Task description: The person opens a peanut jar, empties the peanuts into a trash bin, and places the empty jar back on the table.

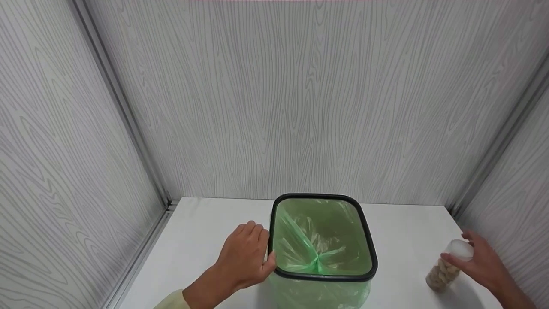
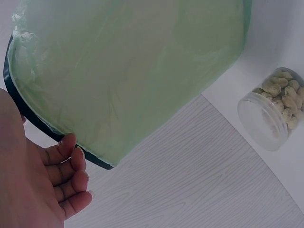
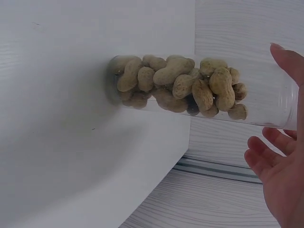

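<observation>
The left hand (image 1: 245,256) pinches the bin (image 1: 319,294) by its rim, which should keep it steady, while the right hand (image 1: 489,262) curves round the peanut jar (image 3: 261,92), near right on the table (image 1: 197,234); I cannot tell if it grips, so squeeze snugly.

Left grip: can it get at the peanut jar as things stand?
Probably not directly: the left grip holds the green-lined bin, which stands between it and the peanut jar, and the right grip is around the jar's upper end.
</observation>
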Demonstrator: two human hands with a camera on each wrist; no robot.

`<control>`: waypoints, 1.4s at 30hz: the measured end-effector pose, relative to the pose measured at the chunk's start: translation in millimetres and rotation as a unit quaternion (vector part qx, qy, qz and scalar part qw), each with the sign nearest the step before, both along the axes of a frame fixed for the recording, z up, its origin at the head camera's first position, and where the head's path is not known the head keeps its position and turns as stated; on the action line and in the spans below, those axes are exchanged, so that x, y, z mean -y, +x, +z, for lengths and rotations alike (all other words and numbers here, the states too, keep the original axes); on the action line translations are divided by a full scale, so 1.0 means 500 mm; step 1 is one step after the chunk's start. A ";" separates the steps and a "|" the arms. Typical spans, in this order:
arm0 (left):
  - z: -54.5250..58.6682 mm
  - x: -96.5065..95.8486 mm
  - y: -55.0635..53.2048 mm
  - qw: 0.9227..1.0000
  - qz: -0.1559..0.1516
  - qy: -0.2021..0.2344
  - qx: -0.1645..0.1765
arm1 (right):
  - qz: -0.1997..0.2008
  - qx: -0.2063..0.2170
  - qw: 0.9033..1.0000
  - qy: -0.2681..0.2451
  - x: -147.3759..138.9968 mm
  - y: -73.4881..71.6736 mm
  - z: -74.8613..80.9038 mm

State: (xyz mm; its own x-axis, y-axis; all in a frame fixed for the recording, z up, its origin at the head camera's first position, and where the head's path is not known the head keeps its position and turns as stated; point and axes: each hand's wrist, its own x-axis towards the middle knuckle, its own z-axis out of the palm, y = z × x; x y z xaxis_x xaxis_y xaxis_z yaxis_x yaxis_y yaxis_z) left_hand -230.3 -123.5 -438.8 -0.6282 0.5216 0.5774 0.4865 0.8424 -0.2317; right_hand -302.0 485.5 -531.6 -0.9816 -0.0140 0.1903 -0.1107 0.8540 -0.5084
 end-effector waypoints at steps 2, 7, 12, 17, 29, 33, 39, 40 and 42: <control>0.000 0.001 0.000 1.000 0.000 -0.001 -0.003 | -0.011 0.011 1.000 -0.010 0.000 0.002 -0.007; 0.000 0.000 0.000 1.000 -0.002 0.001 -0.003 | -0.043 0.093 0.993 -0.060 -0.004 0.005 -0.026; -0.002 0.000 -0.001 1.000 -0.002 0.003 -0.003 | -0.048 0.128 0.985 -0.101 -0.004 0.007 -0.050; -0.004 -0.001 -0.003 1.000 -0.001 0.004 0.001 | -0.062 0.159 0.977 -0.128 0.003 0.007 -0.073; 0.000 0.001 0.002 1.000 0.005 -0.003 0.007 | -0.046 0.153 0.975 -0.155 0.008 0.008 -0.109; 0.001 -0.001 0.002 1.000 0.002 -0.007 0.005 | -0.041 0.146 0.977 -0.147 0.004 0.010 -0.116; 0.001 -0.002 0.001 1.000 0.004 -0.007 0.005 | -0.022 0.127 0.976 -0.175 0.013 0.002 -0.107; 0.001 -0.002 0.001 1.000 0.004 -0.005 0.005 | -0.019 0.126 0.976 -0.175 0.016 -0.001 -0.104; 0.002 -0.001 0.001 1.000 0.004 -0.002 0.004 | -0.014 0.131 0.977 -0.166 0.021 -0.006 -0.098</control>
